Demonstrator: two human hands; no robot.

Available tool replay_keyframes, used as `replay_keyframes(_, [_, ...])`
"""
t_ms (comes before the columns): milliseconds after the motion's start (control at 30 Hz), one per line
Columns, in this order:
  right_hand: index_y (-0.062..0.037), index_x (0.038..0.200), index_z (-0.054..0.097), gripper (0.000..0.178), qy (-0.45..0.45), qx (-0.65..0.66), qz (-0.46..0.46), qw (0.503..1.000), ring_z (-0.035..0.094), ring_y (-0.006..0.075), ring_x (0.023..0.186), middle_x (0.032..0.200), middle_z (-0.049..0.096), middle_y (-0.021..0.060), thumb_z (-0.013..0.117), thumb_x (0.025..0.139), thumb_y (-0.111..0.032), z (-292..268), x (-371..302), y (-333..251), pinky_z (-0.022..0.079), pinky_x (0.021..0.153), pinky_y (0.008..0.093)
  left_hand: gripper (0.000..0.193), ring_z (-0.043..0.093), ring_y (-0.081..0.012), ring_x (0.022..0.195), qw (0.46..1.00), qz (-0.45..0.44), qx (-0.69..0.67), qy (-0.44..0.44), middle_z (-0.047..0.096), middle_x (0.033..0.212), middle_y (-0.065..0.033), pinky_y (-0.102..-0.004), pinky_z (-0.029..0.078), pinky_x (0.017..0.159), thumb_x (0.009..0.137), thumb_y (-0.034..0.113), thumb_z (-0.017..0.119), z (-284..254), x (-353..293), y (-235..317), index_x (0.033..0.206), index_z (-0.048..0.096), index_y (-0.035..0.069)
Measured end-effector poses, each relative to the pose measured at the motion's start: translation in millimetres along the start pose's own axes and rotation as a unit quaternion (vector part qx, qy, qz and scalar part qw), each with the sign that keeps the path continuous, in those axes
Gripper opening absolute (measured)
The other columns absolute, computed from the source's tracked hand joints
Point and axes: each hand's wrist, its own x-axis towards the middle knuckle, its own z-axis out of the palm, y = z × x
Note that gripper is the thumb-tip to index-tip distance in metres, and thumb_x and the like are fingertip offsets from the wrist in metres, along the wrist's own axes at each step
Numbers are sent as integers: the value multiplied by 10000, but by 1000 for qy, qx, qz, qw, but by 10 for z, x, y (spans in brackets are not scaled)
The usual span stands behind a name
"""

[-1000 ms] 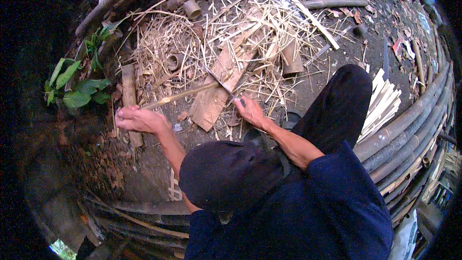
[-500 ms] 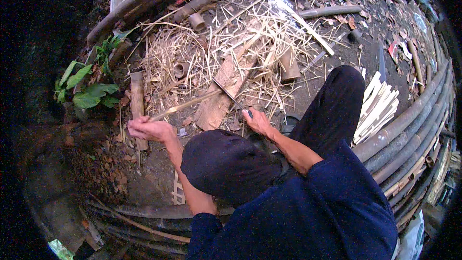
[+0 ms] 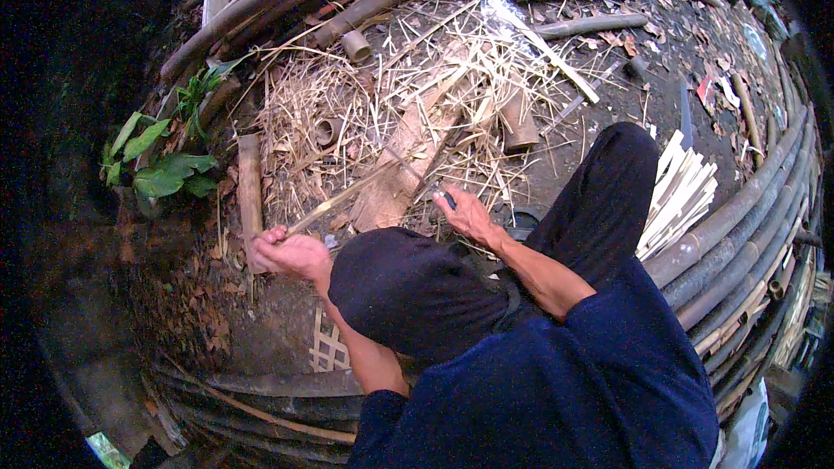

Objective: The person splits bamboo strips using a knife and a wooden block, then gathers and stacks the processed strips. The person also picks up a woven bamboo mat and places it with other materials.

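Note:
My left hand (image 3: 294, 254) is closed on the near end of a thin bamboo strip (image 3: 339, 199), which slants up and away over a wooden plank (image 3: 389, 195). My right hand (image 3: 467, 214) grips the dark handle of a knife (image 3: 415, 172). Its slim blade, slightly blurred, crosses the far part of the strip above the plank. Whether blade and strip touch, I cannot tell. Pale shavings (image 3: 304, 95) are heaped around the plank.
A bundle of pale split strips (image 3: 682, 195) lies right of my dark-clothed right knee (image 3: 621, 161). Short bamboo pieces (image 3: 519, 126) lie among the shavings. A bamboo length (image 3: 249, 182) is at left near a leafy plant (image 3: 165, 175). Long poles (image 3: 738, 217) curve along the right.
My left hand has moved right and a little nearer to me, with the strip shifting along. My right hand and the knife have moved slightly left.

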Motion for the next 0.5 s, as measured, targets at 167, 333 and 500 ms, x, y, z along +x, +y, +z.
replay_keyframes(167, [-35, 1105, 591, 535, -96, -81, 154, 980, 579, 428, 997, 1037, 619, 262, 452, 902, -510, -124, -106, 82, 448, 870, 486, 296, 455, -154, 663, 992, -38, -119, -30, 476, 688, -18, -311, 376, 673, 893, 339, 521, -192, 177, -200, 937, 548, 48])
replay_keyframes(333, [1, 956, 614, 554, -41, 43, 114, 992, 594, 307, 785, 811, 626, 186, 422, 921, -516, -53, -8, 210, 450, 741, 399, 389, 532, -181, 710, 939, -282, -197, 10, 577, 810, -46, -321, 428, 699, 909, 394, 504, -83, -298, 182, 1035, 570, 31])
replay_keyframes(500, [-21, 1021, 621, 580, -37, 59, 148, 987, 561, 332, 946, 969, 602, 205, 393, 913, -543, -63, 120, 373, 425, 844, 403, 362, 545, -155, 762, 757, -384, 352, -395, 580, 875, -51, -273, 437, 693, 938, 367, 478, -708, -259, -400, 1018, 573, 27])
